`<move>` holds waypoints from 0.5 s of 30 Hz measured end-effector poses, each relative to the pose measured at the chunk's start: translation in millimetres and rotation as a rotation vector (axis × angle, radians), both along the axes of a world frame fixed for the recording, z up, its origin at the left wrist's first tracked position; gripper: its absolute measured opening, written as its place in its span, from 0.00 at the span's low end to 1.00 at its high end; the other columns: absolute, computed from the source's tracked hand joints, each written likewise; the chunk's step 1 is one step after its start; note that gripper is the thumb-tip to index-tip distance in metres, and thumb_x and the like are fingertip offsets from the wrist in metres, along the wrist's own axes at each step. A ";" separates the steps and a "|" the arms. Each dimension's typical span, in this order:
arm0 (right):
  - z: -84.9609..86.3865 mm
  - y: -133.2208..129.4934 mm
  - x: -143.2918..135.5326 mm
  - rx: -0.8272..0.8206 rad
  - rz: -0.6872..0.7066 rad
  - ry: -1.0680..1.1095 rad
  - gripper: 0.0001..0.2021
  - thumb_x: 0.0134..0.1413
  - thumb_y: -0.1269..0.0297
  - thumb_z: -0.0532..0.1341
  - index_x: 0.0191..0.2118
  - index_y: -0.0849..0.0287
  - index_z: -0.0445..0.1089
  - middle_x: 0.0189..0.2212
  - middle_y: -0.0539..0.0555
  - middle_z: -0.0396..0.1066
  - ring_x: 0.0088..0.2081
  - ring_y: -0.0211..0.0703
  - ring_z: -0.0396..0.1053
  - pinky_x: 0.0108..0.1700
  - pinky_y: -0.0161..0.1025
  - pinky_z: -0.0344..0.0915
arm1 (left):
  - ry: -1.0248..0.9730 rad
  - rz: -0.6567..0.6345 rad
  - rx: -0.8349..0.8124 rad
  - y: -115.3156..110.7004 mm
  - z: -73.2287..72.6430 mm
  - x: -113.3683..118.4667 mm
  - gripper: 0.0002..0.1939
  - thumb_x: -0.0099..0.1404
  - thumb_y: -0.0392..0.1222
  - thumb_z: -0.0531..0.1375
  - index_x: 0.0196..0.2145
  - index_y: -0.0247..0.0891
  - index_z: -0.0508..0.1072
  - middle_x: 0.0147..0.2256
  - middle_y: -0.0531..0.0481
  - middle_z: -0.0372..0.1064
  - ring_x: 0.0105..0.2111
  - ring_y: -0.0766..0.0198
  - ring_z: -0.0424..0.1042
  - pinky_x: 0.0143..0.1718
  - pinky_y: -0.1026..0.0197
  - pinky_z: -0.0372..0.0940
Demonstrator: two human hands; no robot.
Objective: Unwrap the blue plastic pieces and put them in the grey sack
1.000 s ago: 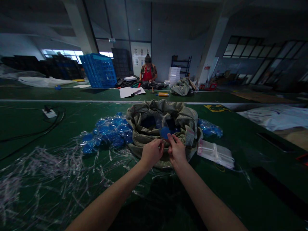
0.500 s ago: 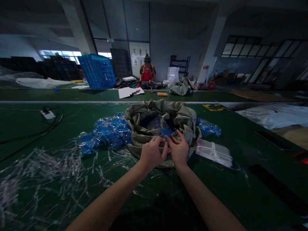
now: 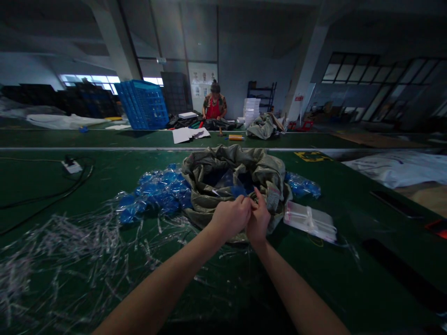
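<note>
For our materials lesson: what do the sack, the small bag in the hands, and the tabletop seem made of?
Sack: probably woven plastic or cloth; dull grey-green, crumpled.
Small bag, pinched by left hand and right hand: clear glossy film.
Tabletop: green, matte, scuffed; material unclear.

Two bare hands, left hand (image 3: 231,216) and right hand (image 3: 259,218), one grey sack (image 3: 233,179), one blue crate (image 3: 143,103), one stack of clear bags (image 3: 310,218), one co-worker (image 3: 214,103) (far bench), plastic strips (image 3: 70,251) too many to count
</note>
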State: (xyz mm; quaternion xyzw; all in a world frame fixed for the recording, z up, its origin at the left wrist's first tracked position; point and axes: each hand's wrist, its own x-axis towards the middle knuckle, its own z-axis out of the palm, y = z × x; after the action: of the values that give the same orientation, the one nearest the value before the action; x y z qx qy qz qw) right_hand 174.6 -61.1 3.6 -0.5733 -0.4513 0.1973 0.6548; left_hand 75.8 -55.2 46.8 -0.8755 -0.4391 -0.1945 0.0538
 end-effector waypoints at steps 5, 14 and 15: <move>-3.5 10.0 3.7 -0.046 0.051 0.329 0.37 0.41 0.58 0.68 0.59 0.61 0.60 0.36 0.58 0.78 0.21 0.40 0.71 0.20 0.34 0.67 | -0.420 0.057 0.017 12.7 5.7 -24.9 0.14 0.66 0.51 0.52 0.34 0.38 0.69 0.34 0.47 0.69 0.32 0.63 0.70 0.35 0.62 0.63; -4.4 11.7 0.9 -0.096 0.144 0.403 0.41 0.37 0.52 0.70 0.59 0.58 0.58 0.35 0.56 0.77 0.12 0.28 0.58 0.11 0.28 0.55 | -1.162 0.027 -0.919 56.1 -10.1 -48.5 0.29 0.54 0.58 0.63 0.47 0.35 0.70 0.31 0.50 0.71 0.14 0.79 0.51 0.14 0.69 0.45; -3.6 11.5 0.3 -0.102 0.127 0.359 0.42 0.37 0.51 0.70 0.59 0.58 0.59 0.35 0.57 0.77 0.12 0.29 0.59 0.11 0.29 0.56 | -1.199 0.000 -0.991 54.5 -14.8 -45.1 0.29 0.52 0.56 0.65 0.47 0.36 0.71 0.28 0.51 0.70 0.13 0.80 0.48 0.13 0.69 0.42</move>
State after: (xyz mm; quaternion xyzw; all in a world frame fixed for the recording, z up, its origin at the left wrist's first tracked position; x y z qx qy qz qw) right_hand 174.9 -49.6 0.0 -0.5319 -0.3520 0.3598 0.6810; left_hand 30.7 -0.7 32.0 -0.5426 -0.4290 -0.4159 -0.5904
